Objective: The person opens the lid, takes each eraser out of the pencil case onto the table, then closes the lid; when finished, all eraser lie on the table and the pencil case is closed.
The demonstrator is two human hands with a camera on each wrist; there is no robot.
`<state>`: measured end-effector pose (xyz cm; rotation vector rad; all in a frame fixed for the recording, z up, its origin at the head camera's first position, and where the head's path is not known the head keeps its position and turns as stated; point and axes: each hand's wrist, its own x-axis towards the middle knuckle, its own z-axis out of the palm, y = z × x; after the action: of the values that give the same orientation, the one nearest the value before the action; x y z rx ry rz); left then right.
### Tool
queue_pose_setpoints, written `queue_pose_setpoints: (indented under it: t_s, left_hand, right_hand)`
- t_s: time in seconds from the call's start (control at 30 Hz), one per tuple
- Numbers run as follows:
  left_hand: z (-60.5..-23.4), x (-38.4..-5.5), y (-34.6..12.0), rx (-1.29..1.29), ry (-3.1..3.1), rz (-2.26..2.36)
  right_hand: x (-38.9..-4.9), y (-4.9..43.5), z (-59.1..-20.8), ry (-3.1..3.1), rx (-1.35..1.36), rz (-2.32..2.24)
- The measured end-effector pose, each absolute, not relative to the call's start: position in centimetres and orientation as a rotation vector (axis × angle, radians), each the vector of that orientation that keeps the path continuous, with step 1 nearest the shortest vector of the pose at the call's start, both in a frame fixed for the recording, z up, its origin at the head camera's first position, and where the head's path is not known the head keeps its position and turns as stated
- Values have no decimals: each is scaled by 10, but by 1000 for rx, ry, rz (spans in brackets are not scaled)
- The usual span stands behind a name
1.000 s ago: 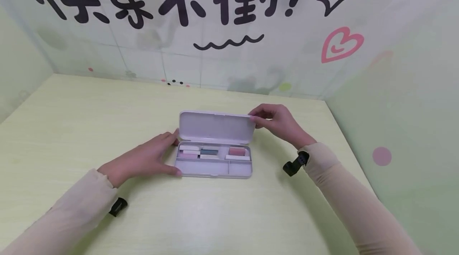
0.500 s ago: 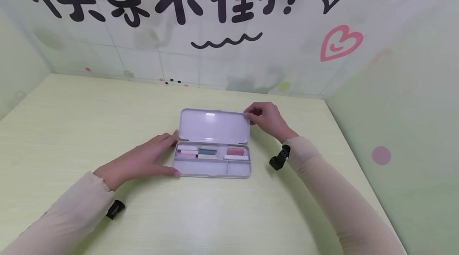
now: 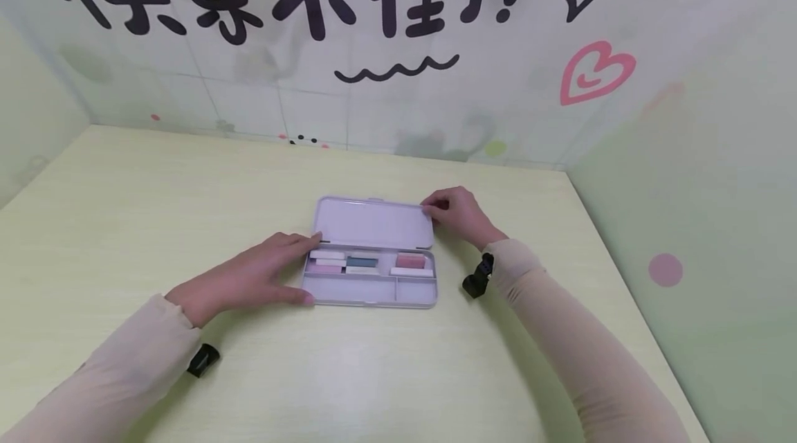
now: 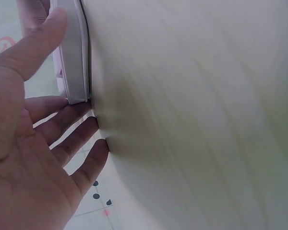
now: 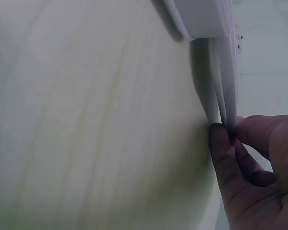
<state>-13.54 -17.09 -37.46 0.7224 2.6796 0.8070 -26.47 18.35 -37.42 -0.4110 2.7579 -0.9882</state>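
A pale lilac pencil case [image 3: 349, 289] lies on the table with its lid [image 3: 376, 223] folded back, close over the tabletop. My left hand [image 3: 252, 278] holds the left end, thumb at the front corner and index finger near the hinge; the left wrist view has its other fingertips down on the table. At the lid's far right corner, my right hand [image 3: 462, 218] pinches the edge between thumb and fingers, also plain in the right wrist view. Inside, the back compartment bears several small bars: white ones, a blue-grey bar [image 3: 362, 262] and a pinkish-red block [image 3: 411, 261].
The light wooden table [image 3: 361, 374] runs back to a wall [image 3: 249, 97] printed with large black characters and a pink heart. Side walls stand left and right. Black straps [image 3: 203, 360] show at both wrists.
The right hand has lowered the lid backward from nearly upright toward the table. The left index finger has shifted onto the hinge corner; the case's base has stayed in place.
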Motion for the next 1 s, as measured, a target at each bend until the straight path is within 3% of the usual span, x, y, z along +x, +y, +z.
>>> queue_pose_setpoints:
  t_s: [0.57, 1.0]
  left_hand:
    - [-370, -142, -168, 741, 2687, 750]
    - [-366, -141, -166, 731, 2674, 736]
  right_hand:
    - [-264, 185, -373, 2775, -431, -930]
    - [-255, 191, -365, 2823, -610, -938]
